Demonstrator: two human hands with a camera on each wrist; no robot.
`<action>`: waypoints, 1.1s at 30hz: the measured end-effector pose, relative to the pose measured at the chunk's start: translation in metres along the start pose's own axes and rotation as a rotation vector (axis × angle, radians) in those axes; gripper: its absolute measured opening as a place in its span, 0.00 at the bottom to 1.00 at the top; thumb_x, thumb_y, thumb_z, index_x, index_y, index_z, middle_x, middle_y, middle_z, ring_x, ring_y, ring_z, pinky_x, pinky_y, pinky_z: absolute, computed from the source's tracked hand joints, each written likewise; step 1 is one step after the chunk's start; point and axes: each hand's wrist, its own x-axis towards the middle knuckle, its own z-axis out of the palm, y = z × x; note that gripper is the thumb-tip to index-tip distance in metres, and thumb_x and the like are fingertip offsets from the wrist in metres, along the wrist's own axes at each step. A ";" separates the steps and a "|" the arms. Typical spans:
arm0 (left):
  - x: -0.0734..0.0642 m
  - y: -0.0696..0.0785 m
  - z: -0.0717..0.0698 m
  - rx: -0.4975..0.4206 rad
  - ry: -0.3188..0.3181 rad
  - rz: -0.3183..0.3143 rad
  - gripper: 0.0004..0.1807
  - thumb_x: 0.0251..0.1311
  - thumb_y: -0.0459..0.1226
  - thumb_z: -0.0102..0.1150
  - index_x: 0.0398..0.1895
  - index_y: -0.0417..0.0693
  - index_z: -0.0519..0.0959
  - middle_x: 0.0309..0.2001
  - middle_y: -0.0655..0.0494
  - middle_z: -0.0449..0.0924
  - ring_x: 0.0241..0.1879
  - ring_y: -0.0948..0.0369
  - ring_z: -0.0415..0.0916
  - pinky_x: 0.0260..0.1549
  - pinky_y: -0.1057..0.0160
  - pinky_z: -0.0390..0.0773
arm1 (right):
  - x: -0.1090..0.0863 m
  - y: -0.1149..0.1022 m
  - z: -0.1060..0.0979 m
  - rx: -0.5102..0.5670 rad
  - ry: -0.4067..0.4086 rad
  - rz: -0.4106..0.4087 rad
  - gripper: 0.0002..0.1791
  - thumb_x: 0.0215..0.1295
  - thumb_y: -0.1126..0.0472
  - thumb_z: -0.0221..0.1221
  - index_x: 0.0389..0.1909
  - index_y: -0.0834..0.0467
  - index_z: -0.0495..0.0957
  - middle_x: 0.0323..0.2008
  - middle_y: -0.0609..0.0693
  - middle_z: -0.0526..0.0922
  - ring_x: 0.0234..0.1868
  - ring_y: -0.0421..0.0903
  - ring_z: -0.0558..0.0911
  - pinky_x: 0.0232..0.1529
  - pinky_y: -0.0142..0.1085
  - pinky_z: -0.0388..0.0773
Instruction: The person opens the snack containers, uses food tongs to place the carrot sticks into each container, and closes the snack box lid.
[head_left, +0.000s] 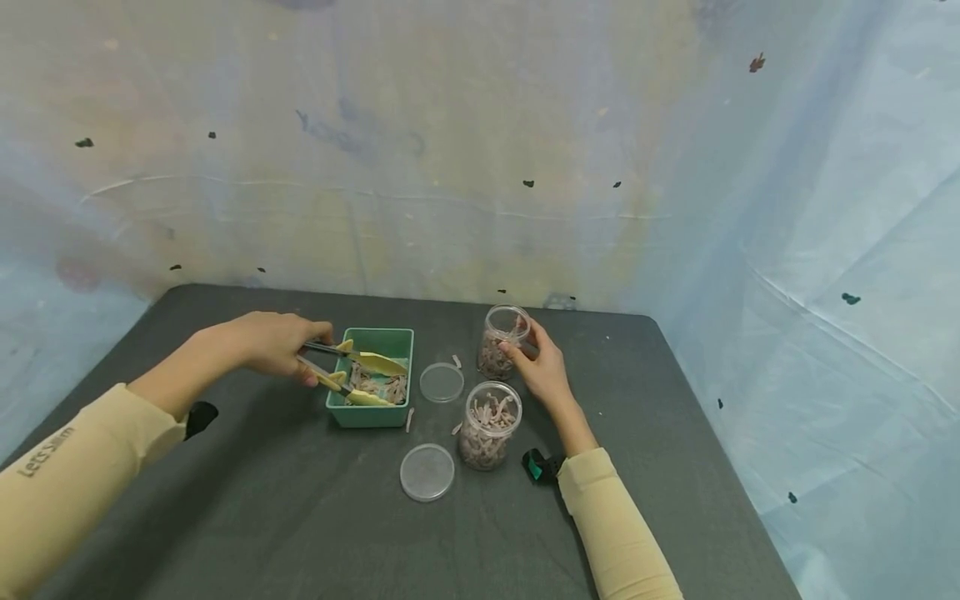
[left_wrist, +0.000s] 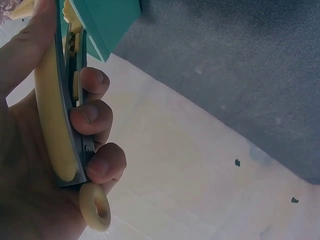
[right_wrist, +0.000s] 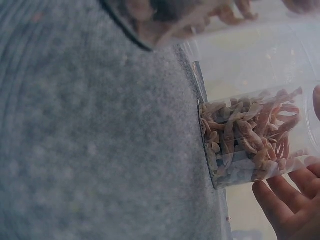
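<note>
My left hand (head_left: 270, 342) grips a pair of tongs (head_left: 382, 364) with yellow tips. Those tips are spread over the green tray (head_left: 367, 417), where pale brownish strips (head_left: 388, 388) lie on the bottom. In the left wrist view, fingers (left_wrist: 92, 117) curl round the yellow and metal handle (left_wrist: 52, 115), with a ring at its end. My right hand (head_left: 546, 371) holds the far clear jar (head_left: 495, 354) near its rim; it is partly filled with similar strips (right_wrist: 250, 130). A second, fuller jar (head_left: 483, 442) stands uncapped nearer to me.
Two clear round lids, a far one (head_left: 442, 382) and a near one (head_left: 427, 472), lie between tray and jars. A few loose strips, one beside the tray (head_left: 409, 419), are scattered on the dark tabletop (head_left: 315, 508). Plastic sheeting (head_left: 420, 167) hangs behind.
</note>
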 end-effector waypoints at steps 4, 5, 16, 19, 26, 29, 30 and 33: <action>0.000 -0.001 0.001 0.018 0.006 0.003 0.38 0.59 0.59 0.72 0.64 0.47 0.76 0.41 0.54 0.81 0.35 0.59 0.78 0.29 0.54 0.77 | 0.000 0.001 0.001 -0.001 0.004 -0.007 0.40 0.72 0.52 0.67 0.79 0.56 0.62 0.69 0.64 0.73 0.67 0.63 0.78 0.61 0.51 0.78; 0.000 -0.001 0.002 0.022 0.009 0.003 0.38 0.58 0.60 0.71 0.64 0.47 0.76 0.44 0.53 0.82 0.35 0.59 0.79 0.29 0.53 0.78 | 0.000 0.001 0.001 -0.001 0.006 -0.007 0.40 0.72 0.52 0.67 0.79 0.57 0.62 0.69 0.64 0.73 0.67 0.63 0.78 0.61 0.51 0.79; -0.001 0.000 0.003 0.032 0.012 0.004 0.33 0.62 0.59 0.69 0.63 0.50 0.77 0.46 0.54 0.84 0.32 0.61 0.77 0.26 0.56 0.72 | -0.001 -0.001 0.000 -0.002 0.008 -0.001 0.40 0.72 0.52 0.67 0.79 0.56 0.63 0.69 0.63 0.74 0.68 0.61 0.77 0.62 0.50 0.77; -0.003 0.000 0.003 0.032 0.011 0.006 0.32 0.62 0.59 0.69 0.62 0.52 0.77 0.37 0.59 0.81 0.29 0.60 0.73 0.25 0.57 0.70 | -0.001 -0.002 -0.001 0.000 0.007 -0.005 0.39 0.72 0.52 0.67 0.78 0.56 0.63 0.69 0.62 0.74 0.69 0.60 0.76 0.63 0.49 0.77; -0.003 0.001 0.006 0.039 0.020 0.008 0.24 0.65 0.57 0.68 0.56 0.57 0.78 0.30 0.62 0.77 0.25 0.60 0.68 0.23 0.59 0.65 | -0.001 -0.002 -0.001 -0.010 0.005 -0.018 0.39 0.72 0.53 0.67 0.78 0.58 0.63 0.70 0.62 0.73 0.70 0.59 0.74 0.65 0.48 0.75; -0.003 0.000 0.007 0.044 0.020 0.005 0.23 0.65 0.57 0.67 0.55 0.58 0.78 0.30 0.62 0.76 0.24 0.60 0.67 0.23 0.59 0.64 | -0.002 -0.002 0.000 -0.010 0.008 -0.015 0.39 0.72 0.54 0.67 0.78 0.58 0.63 0.69 0.62 0.73 0.71 0.59 0.74 0.65 0.48 0.75; -0.003 0.000 0.007 0.047 0.021 0.005 0.22 0.65 0.57 0.67 0.55 0.58 0.78 0.30 0.62 0.76 0.24 0.60 0.67 0.22 0.59 0.65 | -0.002 -0.002 0.000 -0.010 0.009 -0.015 0.39 0.72 0.54 0.67 0.78 0.58 0.63 0.69 0.62 0.73 0.70 0.59 0.74 0.65 0.49 0.75; -0.004 -0.001 0.008 0.050 0.029 0.008 0.22 0.65 0.57 0.67 0.55 0.58 0.78 0.29 0.62 0.76 0.24 0.60 0.67 0.22 0.59 0.64 | -0.001 -0.001 0.000 -0.006 0.008 -0.019 0.39 0.72 0.54 0.67 0.78 0.58 0.63 0.69 0.62 0.74 0.70 0.59 0.75 0.64 0.49 0.76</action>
